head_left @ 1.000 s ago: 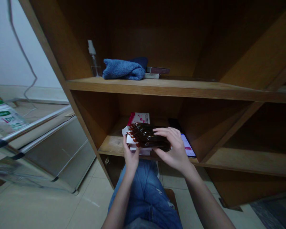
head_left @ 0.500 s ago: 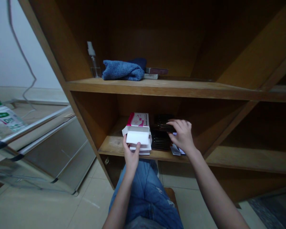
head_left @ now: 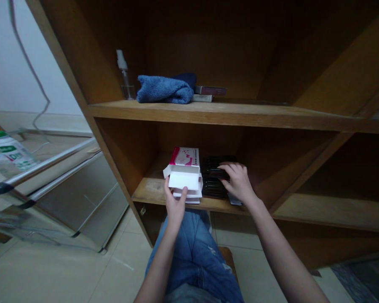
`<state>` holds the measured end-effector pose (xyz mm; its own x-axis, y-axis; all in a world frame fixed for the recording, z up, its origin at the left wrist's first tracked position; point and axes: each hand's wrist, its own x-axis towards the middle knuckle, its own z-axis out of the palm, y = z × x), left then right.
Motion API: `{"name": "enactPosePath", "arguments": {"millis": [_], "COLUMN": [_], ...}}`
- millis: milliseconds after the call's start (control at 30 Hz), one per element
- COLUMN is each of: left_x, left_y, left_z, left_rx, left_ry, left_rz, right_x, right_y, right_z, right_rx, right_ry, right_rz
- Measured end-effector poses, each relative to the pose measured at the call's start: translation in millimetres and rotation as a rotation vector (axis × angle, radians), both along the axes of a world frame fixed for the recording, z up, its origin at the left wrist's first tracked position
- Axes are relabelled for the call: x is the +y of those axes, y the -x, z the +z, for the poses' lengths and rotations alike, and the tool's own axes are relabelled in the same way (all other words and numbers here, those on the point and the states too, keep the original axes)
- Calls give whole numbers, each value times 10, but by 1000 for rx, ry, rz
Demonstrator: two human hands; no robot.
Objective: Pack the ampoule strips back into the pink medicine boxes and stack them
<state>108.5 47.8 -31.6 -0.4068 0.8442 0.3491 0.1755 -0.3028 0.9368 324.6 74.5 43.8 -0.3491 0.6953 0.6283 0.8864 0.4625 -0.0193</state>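
My left hand (head_left: pixel 176 201) is closed on the front of a pink-and-white carton (head_left: pixel 187 156), thumb at the open flap and fingers along its left side. The carton's white end flaps stand open towards me, and more white carton edges show beneath it. To its right lie two stacks of dark, glossy flat packets (head_left: pixel 214 188), side by side in depth. My right hand (head_left: pixel 238 181) is closed at the rear stack, thumb and fingers pinching a dark packet there; its fingertips are partly hidden. A pale sheet or packet (head_left: pixel 234 199) lies under my right hand.
On the upper shelf (head_left: pixel 227 112) are a spray bottle (head_left: pixel 126 80), a folded blue towel (head_left: pixel 166 89) and two flat boxes (head_left: pixel 205 94). A metal-framed rack (head_left: pixel 78 193) with a green-capped bottle (head_left: pixel 12 151) stands left. My knees are below the lower shelf.
My right hand has moved slightly left and down, bringing the dark packet onto the rear stack. My left hand keeps its hold on the carton. The view has shifted slightly.
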Motion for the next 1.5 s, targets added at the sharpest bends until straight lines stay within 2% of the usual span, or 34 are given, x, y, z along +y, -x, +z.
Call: {"name": "enactPosePath", "arguments": {"millis": [400, 833, 1033, 1200, 1333, 1400, 1500], "left_x": [16, 11, 10, 29, 32, 28, 25], "left_y": [-3, -8, -8, -21, -6, 11, 28], "left_z": [-16, -18, -26, -52, -77, -86, -94], "left_rx": [18, -12, 2, -8, -20, -1, 7], "left_ry": [2, -25, -13, -32, -67, -70, -54], "left_rz": [15, 10, 6, 17, -30, -42, -34], "right_x": [-39, -83, -105, -279, -393, -360, -205], "right_y": [-59, -38, 5, 374, 871, 1098, 1345], "right_z": [66, 82, 64, 127, 155, 145, 130], "right_rx": [5, 22, 56, 202, 158, 104, -12], "right_ry": [103, 181, 141, 42, 142, 201, 270], "right_rz": [121, 125, 134, 255, 406, 400, 305]}}
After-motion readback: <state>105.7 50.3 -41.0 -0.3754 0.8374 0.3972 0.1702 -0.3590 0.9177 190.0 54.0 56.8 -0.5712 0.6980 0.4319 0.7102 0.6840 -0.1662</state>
